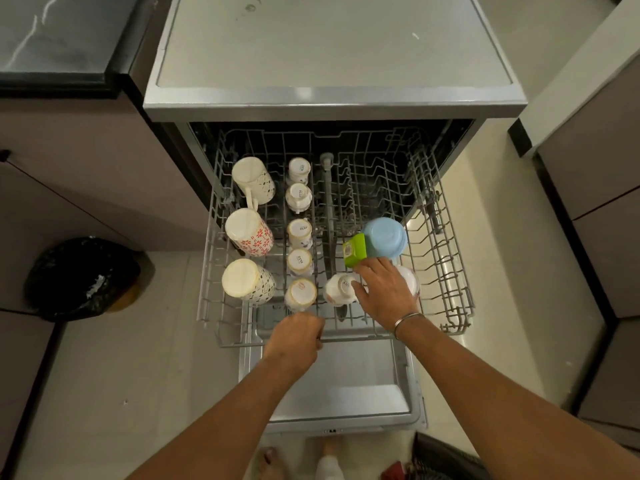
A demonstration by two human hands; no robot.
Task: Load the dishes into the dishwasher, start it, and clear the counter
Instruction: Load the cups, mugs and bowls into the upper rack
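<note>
Two hands: I have both at the top rack (446,258) of the dishwasher (329,105), which is pulled out over the open door.
Left grip: my left hand (294,337) is curled tight at the rack's front rail and seems to hold it.
Right grip: my right hand (384,292) lies spread over a small white cup (337,291) and a clear bowl (412,282). The thumb touches the cup. I cannot tell if it grips either one.
Dishes nearby: a blue bowl (384,237) sits upside down, touching a green tub (356,252). Three big mugs (247,232) and five little cups (300,233) stand bottoms up on the left.
Could go wrong: the small white cup is tilted, so a shove on the rack might make it roll and chip. The blue bowl might slide off the tub.
Writing: the little cups each have a short dark word on the bottom, too blurry to read. The tub's white label is too small to read.
</note>
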